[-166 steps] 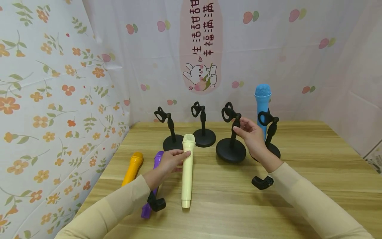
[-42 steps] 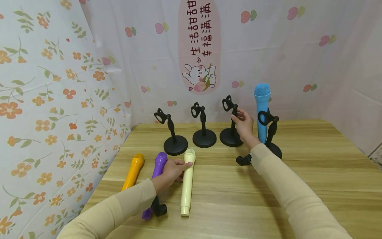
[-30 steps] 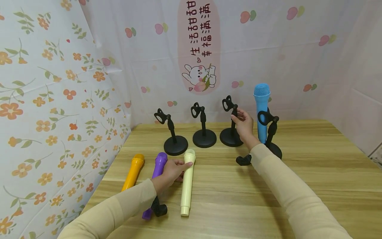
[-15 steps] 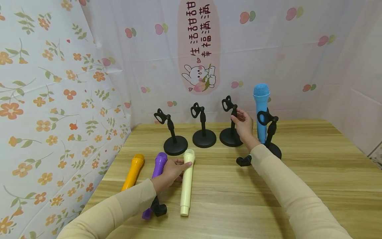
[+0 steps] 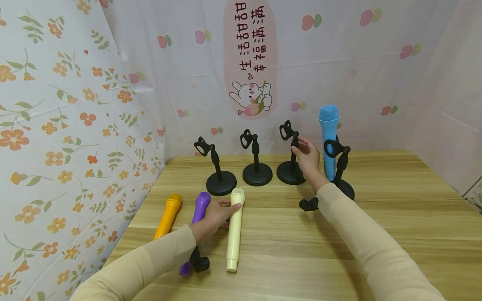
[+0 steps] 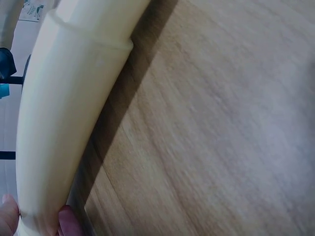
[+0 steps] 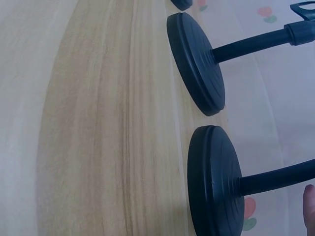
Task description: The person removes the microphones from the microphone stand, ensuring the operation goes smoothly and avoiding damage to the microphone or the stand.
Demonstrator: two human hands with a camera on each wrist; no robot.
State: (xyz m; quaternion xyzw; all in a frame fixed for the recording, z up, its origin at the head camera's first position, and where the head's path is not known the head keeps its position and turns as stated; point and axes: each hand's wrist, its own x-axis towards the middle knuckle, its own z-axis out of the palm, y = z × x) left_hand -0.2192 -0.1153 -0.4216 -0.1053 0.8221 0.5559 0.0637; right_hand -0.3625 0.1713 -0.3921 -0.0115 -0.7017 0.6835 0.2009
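My left hand (image 5: 214, 216) grips a pale yellow microphone (image 5: 234, 240) near its head, thumb over the top, low above the table. In the left wrist view the microphone handle (image 6: 69, 108) fills the left side, fingertips at the bottom. Back right of centre, my right hand (image 5: 309, 161) pinches the stem of a black microphone stand (image 5: 290, 172). The stand's clip holds nothing, and its round base (image 7: 216, 187) sits on the table in the right wrist view. A purple microphone (image 5: 202, 205) lies beside my left hand, partly hidden by the wrist.
Two black stands, one left (image 5: 221, 183) and one centre (image 5: 257, 174), have bare clips. At right, a blue microphone (image 5: 329, 125) stands upright at another stand (image 5: 342, 165); whether the clip grips it I cannot tell. An orange microphone (image 5: 168, 213) lies left. A cloth backdrop (image 5: 188, 92) rises behind.
Since the oldest frame, my right hand has shifted the stand back, into line with the centre one. My left hand has brought the yellow microphone slightly nearer me. Over the last second both hands stay nearly still.
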